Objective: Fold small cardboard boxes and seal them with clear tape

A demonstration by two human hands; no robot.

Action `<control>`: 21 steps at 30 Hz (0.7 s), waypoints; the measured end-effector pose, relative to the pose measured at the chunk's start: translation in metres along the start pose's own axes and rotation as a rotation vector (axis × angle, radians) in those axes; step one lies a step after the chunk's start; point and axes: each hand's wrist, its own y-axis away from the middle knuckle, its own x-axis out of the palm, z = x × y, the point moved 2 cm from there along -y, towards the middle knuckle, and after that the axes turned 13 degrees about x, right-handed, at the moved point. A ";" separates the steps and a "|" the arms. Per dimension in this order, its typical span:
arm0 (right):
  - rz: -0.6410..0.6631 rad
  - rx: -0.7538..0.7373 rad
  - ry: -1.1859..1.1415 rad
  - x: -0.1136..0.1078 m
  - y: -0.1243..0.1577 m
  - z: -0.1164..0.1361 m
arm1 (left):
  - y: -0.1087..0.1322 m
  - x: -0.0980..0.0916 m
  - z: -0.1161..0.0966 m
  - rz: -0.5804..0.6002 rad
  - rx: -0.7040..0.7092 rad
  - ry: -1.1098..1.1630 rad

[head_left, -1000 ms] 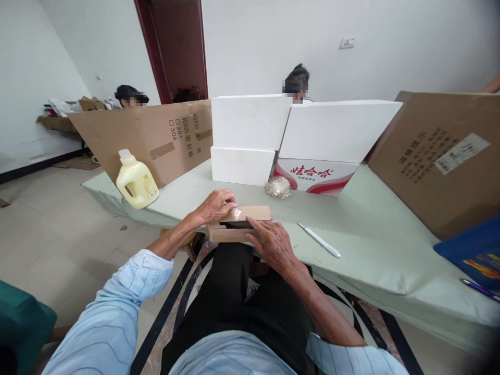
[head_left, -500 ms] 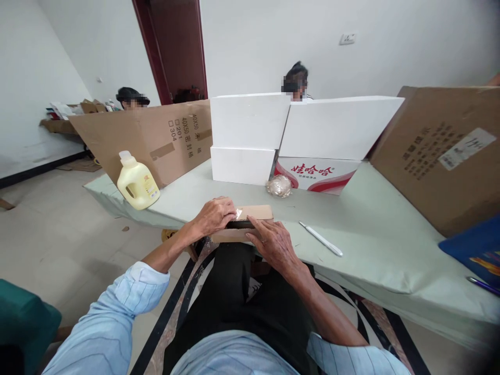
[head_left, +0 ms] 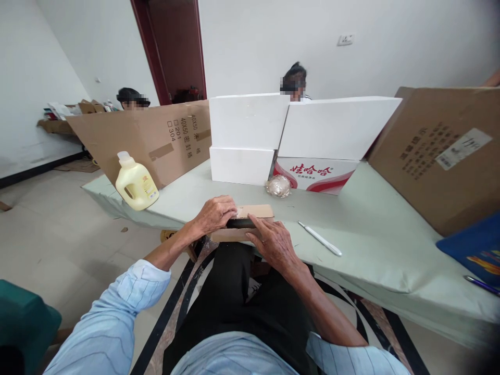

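Note:
A small brown cardboard box sits at the table's near edge in front of me, its long side flaps parted over a dark gap. My left hand is closed on its left end, fingers curled at the gap. A shiny bit of clear film shows beside those fingertips. From the right, my right hand grips the box, with fingers over the far side and thumb at the near flap. What lies inside is too dark to make out. To the right rests a slim white utility knife.
A wad of clear plastic lies before the white boxes. A yellow detergent bottle stands left, by a cardboard panel. A large carton, a blue container and a pen are right. Two people sit beyond.
My left fingers have shifted slightly, and less of the shiny film shows beside them. The dark gap in the box shows a little more. My right hand has hardly moved.

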 end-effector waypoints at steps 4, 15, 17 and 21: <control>-0.009 -0.008 -0.008 0.000 0.001 0.001 | -0.002 -0.005 0.002 -0.076 -0.071 0.088; -0.015 -0.010 0.010 0.005 -0.001 -0.001 | 0.002 0.006 -0.003 0.146 0.055 -0.153; -0.015 -0.008 0.004 0.006 -0.001 -0.001 | 0.004 0.004 -0.004 0.155 0.072 -0.137; -0.008 -0.004 -0.023 0.006 -0.002 -0.001 | 0.005 0.001 -0.006 0.179 0.076 -0.148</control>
